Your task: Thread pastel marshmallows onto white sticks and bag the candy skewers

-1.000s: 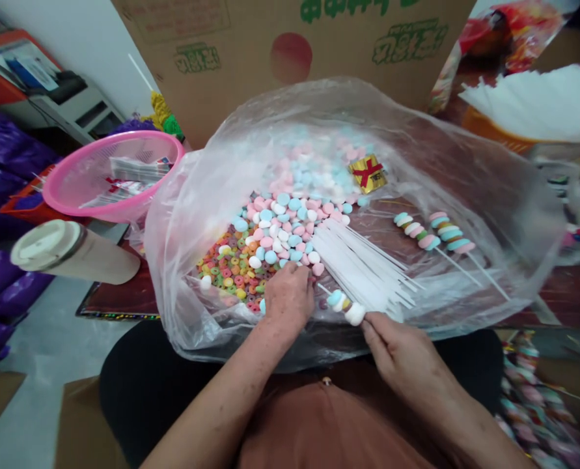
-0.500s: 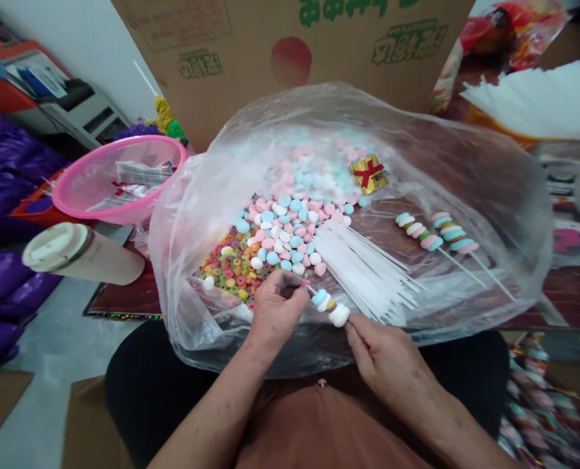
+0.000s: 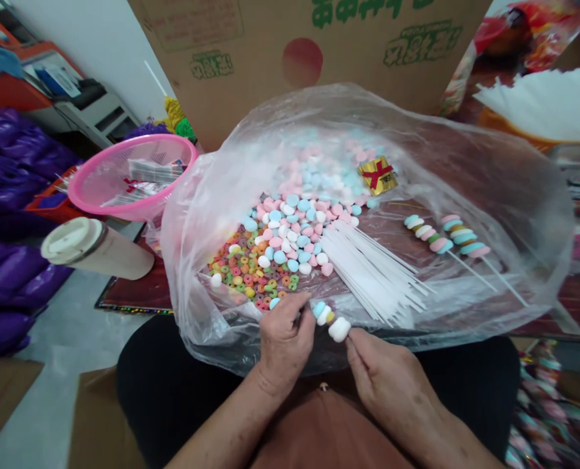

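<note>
A marshmallow skewer [image 3: 339, 329] is threaded with white and blue marshmallows and small cereal rings between them. My right hand [image 3: 385, 365] grips its stick just below the lowest white marshmallow. At the upper end, beside the blue marshmallow, the thumb and forefinger of my left hand [image 3: 287, 332] close around the tip. Whatever sits between those fingertips is hidden. Loose coloured cereal rings [image 3: 250, 270] lie beyond my left hand, and behind them is a pile of pink, blue and white marshmallows [image 3: 294, 228]. White sticks [image 3: 368, 273] lie in a bundle beyond the skewer.
A clear plastic bag [image 3: 465, 146] surrounds the sweets, with two filled skewers [image 3: 446, 234] and a gold packet [image 3: 377, 176] inside. At left stand a pink basket [image 3: 82, 189] and a tilted white cup [image 3: 109, 251]. A cardboard box [image 3: 250, 71] rises behind.
A small pink piece at the stick's tip has gone out of sight as my left fingers moved down against the blue marshmallow. My right hand keeps its grip. The whole view has shifted slightly.
</note>
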The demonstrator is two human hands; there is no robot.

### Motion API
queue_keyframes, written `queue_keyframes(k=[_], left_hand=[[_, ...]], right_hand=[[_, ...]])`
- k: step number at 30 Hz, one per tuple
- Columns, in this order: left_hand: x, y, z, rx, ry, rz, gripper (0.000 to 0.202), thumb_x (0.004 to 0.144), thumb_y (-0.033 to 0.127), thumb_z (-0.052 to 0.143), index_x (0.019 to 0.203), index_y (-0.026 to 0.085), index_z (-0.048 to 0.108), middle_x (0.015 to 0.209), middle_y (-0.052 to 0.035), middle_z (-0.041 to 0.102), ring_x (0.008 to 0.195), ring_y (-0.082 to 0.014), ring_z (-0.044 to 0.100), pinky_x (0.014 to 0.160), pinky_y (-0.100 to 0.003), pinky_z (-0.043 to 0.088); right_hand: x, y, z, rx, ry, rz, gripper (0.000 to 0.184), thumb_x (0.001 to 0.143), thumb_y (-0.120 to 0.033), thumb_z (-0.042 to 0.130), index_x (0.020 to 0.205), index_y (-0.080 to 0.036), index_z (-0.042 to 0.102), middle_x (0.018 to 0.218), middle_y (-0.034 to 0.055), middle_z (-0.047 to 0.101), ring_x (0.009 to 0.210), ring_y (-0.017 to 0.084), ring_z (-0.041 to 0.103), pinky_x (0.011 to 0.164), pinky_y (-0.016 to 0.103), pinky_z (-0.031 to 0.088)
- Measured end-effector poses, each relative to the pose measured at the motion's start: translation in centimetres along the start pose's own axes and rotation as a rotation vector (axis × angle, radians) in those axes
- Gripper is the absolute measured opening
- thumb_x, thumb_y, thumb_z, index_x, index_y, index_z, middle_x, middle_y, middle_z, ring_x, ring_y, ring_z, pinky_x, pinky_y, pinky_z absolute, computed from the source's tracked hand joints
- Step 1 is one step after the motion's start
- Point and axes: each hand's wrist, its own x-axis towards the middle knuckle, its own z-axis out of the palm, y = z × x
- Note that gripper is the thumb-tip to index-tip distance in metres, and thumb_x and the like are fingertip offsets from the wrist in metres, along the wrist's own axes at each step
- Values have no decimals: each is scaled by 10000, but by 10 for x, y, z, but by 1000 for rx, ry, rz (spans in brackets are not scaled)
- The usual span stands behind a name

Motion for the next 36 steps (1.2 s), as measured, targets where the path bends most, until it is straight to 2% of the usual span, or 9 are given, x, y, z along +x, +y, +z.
queue_keyframes(k=[3, 8, 13, 19, 22, 25, 29, 32, 36], left_hand=[[-3, -1, 2, 36, 14, -23, 245, 740, 115, 533, 901, 198, 698, 860, -46, 729, 761, -169, 668, 750, -293, 522], [-3, -7, 0, 7, 30, -61, 207, 736, 137, 534, 852, 178, 700, 784, -30, 733, 659, -140, 668, 654, -246, 539], [-1, -14, -5, -20, -49, 9, 208, 721, 121, 535, 843, 157, 699, 788, -47, 736, 680, -147, 677, 659, -250, 545], [0, -11, -7, -8, -97, -45, 211, 702, 112, 555, 852, 133, 703, 774, -61, 736, 659, -155, 676, 633, -252, 545], [4, -7, -8, 7, -62, -6, 207, 710, 115, 544, 839, 135, 706, 763, -60, 735, 652, -149, 672, 645, -245, 540], [7, -6, -8, 5, -85, 54, 204, 707, 109, 540, 820, 132, 708, 778, -67, 734, 675, -149, 674, 656, -233, 534], [7, -7, -7, -69, -166, -60, 192, 706, 115, 550, 811, 141, 708, 744, -49, 730, 630, -138, 662, 594, -217, 524], [7, -5, -8, -115, -155, -137, 189, 710, 129, 546, 809, 151, 705, 702, -31, 722, 581, -130, 644, 547, -214, 512], [9, -3, -8, -40, -131, 7, 208, 700, 112, 529, 805, 150, 704, 720, -44, 723, 588, -132, 643, 569, -225, 511]], right_hand=[[0, -3, 1, -3, 42, -25, 280, 851, -131, 312, 665, -183, 515, 528, 8, 576, 458, 146, 563, 459, 262, 263], [1, -6, 6, -21, 82, -36, 264, 837, -125, 327, 665, -185, 518, 528, 9, 586, 439, 143, 569, 451, 270, 243], [2, -7, 9, -42, 78, -36, 268, 834, -121, 329, 654, -183, 516, 499, 10, 571, 413, 147, 559, 444, 278, 233], [6, -4, 4, -35, 97, -24, 266, 838, -110, 327, 656, -182, 507, 519, 7, 578, 443, 140, 561, 460, 270, 238], [4, -3, 4, -27, 47, -51, 262, 831, -112, 334, 649, -187, 506, 516, 3, 582, 430, 139, 561, 456, 276, 226], [3, -4, 5, -31, 32, -36, 258, 828, -111, 333, 652, -187, 506, 521, 4, 589, 434, 143, 568, 453, 277, 223], [3, -5, 6, -40, 75, -28, 248, 830, -117, 332, 676, -185, 515, 540, 11, 597, 451, 150, 577, 458, 272, 236], [3, -3, 9, -46, 37, -30, 245, 827, -122, 334, 684, -185, 522, 544, 14, 601, 449, 157, 580, 459, 279, 226], [0, -1, 15, -39, -2, 23, 234, 837, -147, 340, 707, -187, 530, 566, 13, 611, 469, 159, 591, 466, 286, 211]])
